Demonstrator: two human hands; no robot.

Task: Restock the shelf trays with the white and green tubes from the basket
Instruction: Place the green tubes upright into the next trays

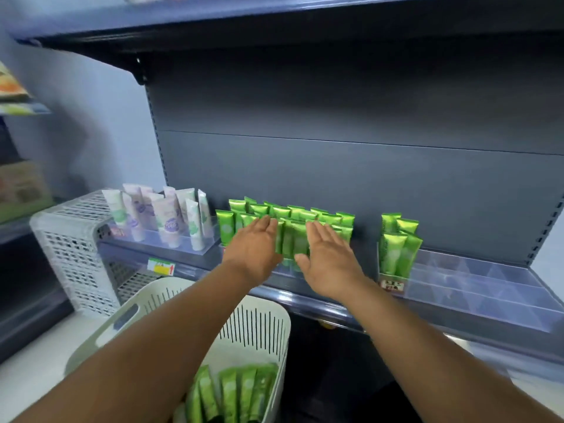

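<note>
Green tubes (287,230): upright, packed, twelve o'clock.
Left hand (254,244): fingers straight, pressing tubes.
Right hand (331,254): flat, probably touching.
Risk: uneven push topples the row.

Glossy green tubes (293,227), clear-plastic trays (476,279)

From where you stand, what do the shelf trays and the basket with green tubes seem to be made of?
The shelf trays look like clear acrylic or similar hard plastic: glossy, see-through, with straight dividers. The basket looks like matte, cream moulded plastic, with slotted walls and a cut-out handle. The green tubes inside appear to be shiny, metallic-looking plastic.
</note>
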